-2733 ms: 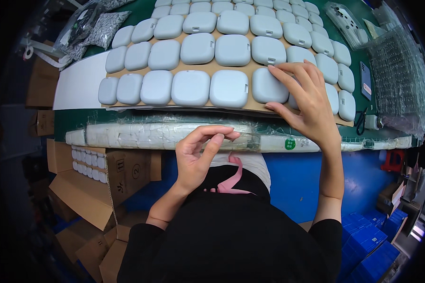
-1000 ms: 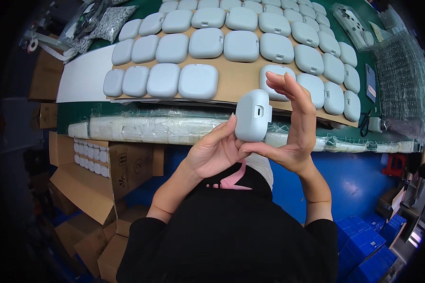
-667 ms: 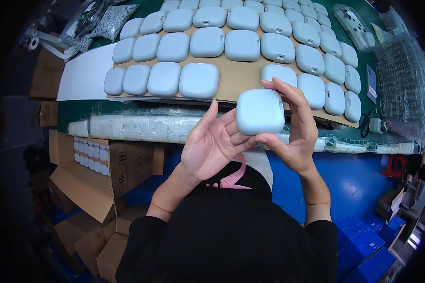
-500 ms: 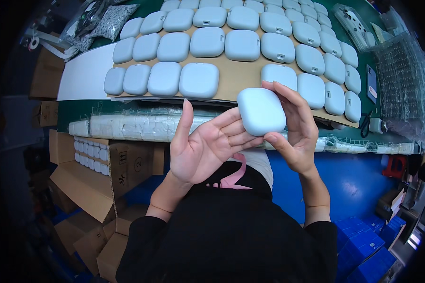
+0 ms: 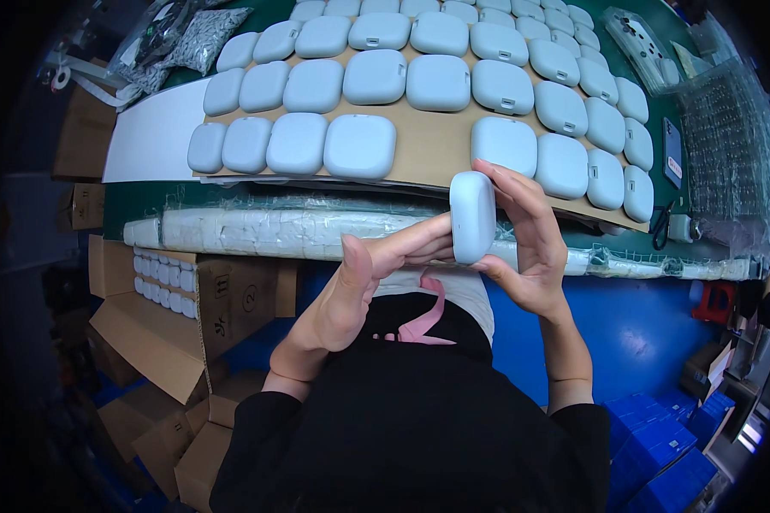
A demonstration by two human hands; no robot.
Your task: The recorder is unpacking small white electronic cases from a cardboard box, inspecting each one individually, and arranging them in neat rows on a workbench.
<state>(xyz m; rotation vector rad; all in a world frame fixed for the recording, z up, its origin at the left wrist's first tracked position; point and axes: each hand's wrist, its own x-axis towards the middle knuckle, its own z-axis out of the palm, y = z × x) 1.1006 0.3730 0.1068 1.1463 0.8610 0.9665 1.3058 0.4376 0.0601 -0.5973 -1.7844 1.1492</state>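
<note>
My right hand [image 5: 529, 244] grips a pale blue rounded-square plastic case [image 5: 472, 218] between thumb and fingers. The case is turned edge-on, its narrow side facing left. My left hand [image 5: 364, 282] is open, with fingers stretched out toward the case; their tips reach its left side, partly hidden behind it. Just beyond, rows of similar pale cases [image 5: 359, 147] lie on a brown cardboard sheet [image 5: 434, 154]. Several show a small slot in one edge. A bare stretch of cardboard lies between two cases in the front row.
An open carton [image 5: 158, 342] holding small pale cases stands at lower left. A wrapped white roll [image 5: 248, 231] runs along the table's front edge. At right are clear plastic trays [image 5: 731, 154] and a phone [image 5: 672, 152]. Blue boxes [image 5: 659, 453] sit at lower right.
My right hand has turned the case from its broad face to its edge. My left hand has rotated from palm-up to side-on, its fingers still by the case.
</note>
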